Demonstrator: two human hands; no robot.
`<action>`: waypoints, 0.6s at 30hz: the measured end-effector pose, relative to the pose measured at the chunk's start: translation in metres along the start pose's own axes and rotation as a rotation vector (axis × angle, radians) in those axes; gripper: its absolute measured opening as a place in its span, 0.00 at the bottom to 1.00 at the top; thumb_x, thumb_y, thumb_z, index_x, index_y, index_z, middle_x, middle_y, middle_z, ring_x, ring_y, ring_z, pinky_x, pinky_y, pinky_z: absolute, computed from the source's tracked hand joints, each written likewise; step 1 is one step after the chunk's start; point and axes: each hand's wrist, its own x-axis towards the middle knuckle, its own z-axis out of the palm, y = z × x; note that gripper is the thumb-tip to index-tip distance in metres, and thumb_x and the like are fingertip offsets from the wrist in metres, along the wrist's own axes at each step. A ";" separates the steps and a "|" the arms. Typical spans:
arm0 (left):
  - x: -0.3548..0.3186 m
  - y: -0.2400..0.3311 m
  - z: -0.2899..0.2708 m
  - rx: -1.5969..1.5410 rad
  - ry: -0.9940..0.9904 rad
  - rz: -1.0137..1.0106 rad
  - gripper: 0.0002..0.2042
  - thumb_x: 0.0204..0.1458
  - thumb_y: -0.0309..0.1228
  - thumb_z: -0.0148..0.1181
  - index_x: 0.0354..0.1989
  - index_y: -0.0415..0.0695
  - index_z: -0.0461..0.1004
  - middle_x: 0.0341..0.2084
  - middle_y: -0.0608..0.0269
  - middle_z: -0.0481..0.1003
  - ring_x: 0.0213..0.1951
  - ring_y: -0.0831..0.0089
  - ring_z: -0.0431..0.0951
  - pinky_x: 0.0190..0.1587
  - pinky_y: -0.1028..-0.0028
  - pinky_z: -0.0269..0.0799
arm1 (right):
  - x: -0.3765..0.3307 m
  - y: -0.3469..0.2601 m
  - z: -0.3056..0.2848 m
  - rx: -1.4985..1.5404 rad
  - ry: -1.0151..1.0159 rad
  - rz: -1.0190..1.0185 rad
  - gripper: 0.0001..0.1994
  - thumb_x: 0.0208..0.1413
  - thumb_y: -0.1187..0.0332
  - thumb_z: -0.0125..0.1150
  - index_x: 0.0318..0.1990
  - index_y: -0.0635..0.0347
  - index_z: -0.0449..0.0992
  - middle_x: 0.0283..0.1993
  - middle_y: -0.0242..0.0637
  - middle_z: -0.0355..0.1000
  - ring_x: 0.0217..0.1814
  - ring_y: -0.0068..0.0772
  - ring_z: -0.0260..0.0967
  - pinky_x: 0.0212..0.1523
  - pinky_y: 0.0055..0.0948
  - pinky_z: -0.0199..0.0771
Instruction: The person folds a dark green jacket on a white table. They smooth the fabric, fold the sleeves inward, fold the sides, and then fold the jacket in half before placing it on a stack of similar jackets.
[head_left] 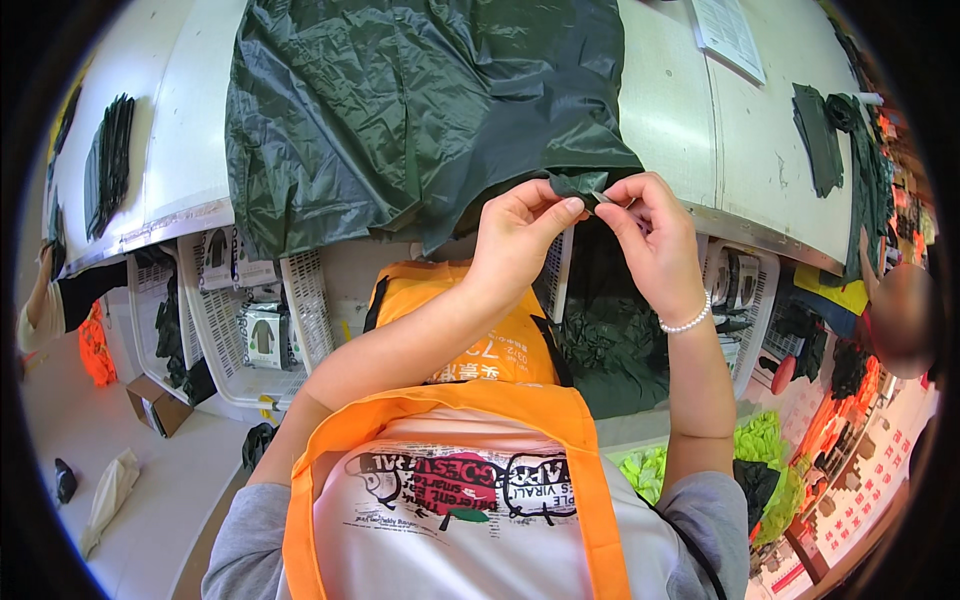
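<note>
White tabletop (668, 110) is partly covered by glossy dark green sheeting (420, 110), draped past the near edge above white baskets (312, 305). There, a small portion is pinched in the fingertip grip of both left hand (510, 230) and right hand (660, 240), apparently for fine control, its bulk being supported behind.

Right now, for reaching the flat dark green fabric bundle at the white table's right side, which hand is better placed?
Probably the right hand: it lies nearer that fabric bundle than the left hand, though both pinch the shiny dark green sheet.
</note>
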 end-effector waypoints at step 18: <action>0.062 0.048 -0.046 0.939 -0.649 -0.369 0.17 0.54 0.38 0.56 0.21 0.38 0.78 0.18 0.62 0.78 0.21 0.78 0.76 0.29 0.76 0.72 | -0.045 0.139 0.095 -0.013 0.015 0.234 0.25 0.51 0.75 0.58 0.58 0.67 0.62 0.51 0.51 0.71 0.52 0.43 0.70 0.53 0.31 0.67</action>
